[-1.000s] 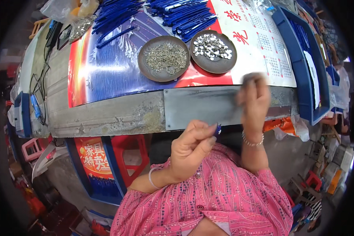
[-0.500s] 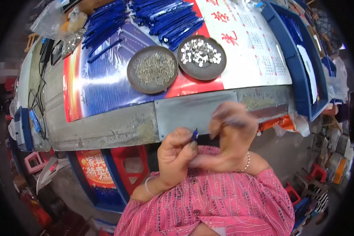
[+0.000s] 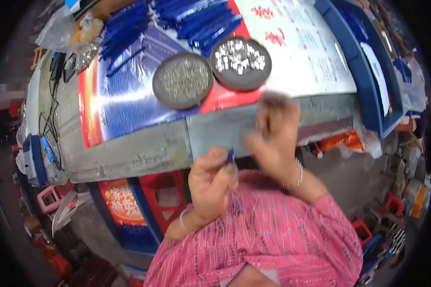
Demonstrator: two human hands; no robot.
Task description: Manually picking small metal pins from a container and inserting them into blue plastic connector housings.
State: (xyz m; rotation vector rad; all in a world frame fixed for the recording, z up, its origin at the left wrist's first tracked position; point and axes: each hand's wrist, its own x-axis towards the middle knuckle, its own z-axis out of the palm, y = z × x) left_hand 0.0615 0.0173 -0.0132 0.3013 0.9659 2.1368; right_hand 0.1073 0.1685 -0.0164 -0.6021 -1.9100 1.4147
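My left hand (image 3: 210, 179) is closed in a pinch near the table's front edge. A small dark-blue piece (image 3: 231, 155) pokes up between its thumb and forefinger; the rest is hidden by the fingers. To the right, my right hand (image 3: 275, 138) is raised over the table edge, smeared by motion, so whether it holds anything does not show. Beyond it stand two dark round dishes. The right dish (image 3: 265, 80) bears small shiny white-and-silver pieces (image 3: 239, 56); the left dish (image 3: 159, 93) is heaped with fine silvery metal parts (image 3: 184, 79).
Bundles of long blue strips (image 3: 196, 24) lie at the back on a printed poster sheet (image 3: 301, 62). A blue crate (image 3: 364, 71) stands at the right end. Cables (image 3: 48, 119) run along the left. A red stool (image 3: 165, 196) and another blue crate (image 3: 151, 215) are below the table.
My right hand has moved up and away from the left hand, toward the dishes. My left hand has shifted slightly left and up, still pinching the blue piece.
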